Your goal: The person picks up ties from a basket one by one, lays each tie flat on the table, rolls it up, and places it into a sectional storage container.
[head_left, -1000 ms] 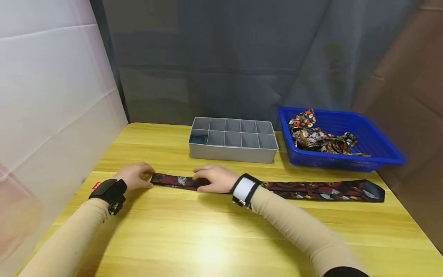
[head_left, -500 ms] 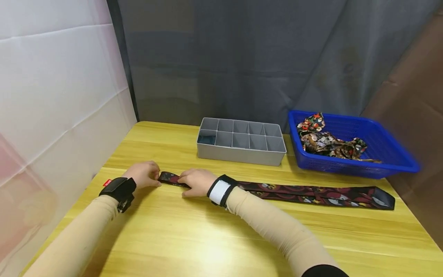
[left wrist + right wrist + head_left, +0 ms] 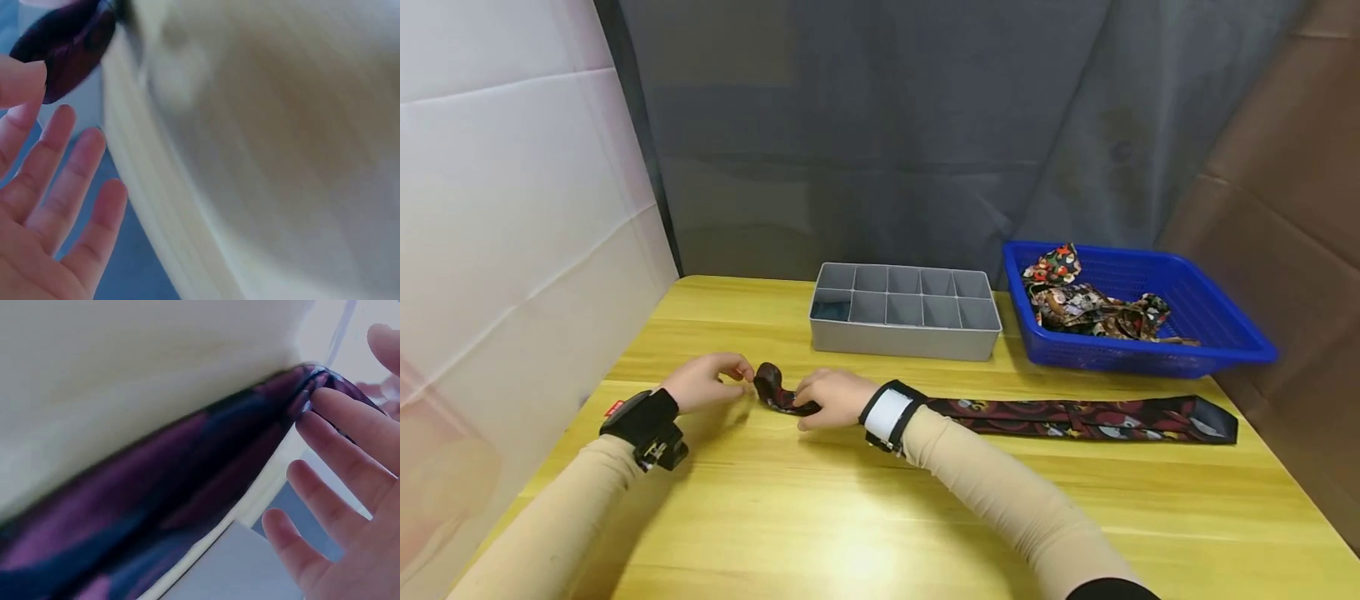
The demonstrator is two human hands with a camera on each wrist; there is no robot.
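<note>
The narrow end of the tie point(image 3: 772, 388) is curled up between the left hand point(image 3: 703, 381), grip loose and holding nothing, and the right hand point(image 3: 832, 395) pressing it with relaxed fingers. With so light a hold, the first curl could spring open or roll askew on the tabletop point(image 3: 820, 517)

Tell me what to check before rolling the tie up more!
1. Narrow end of the dark red patterned necktie curled into a starting roll: ok.
2. Left hand at the roll: ok; whether its fingers pinch it, cannot tell.
3. Right hand resting on the tie beside the roll: ok.
4. Rest of the tie lying flat and straight along the yellow wooden table: ok.
5. Grey plastic divider box has free compartments: ok.
6. Roll tight and even: cannot tell.
</note>
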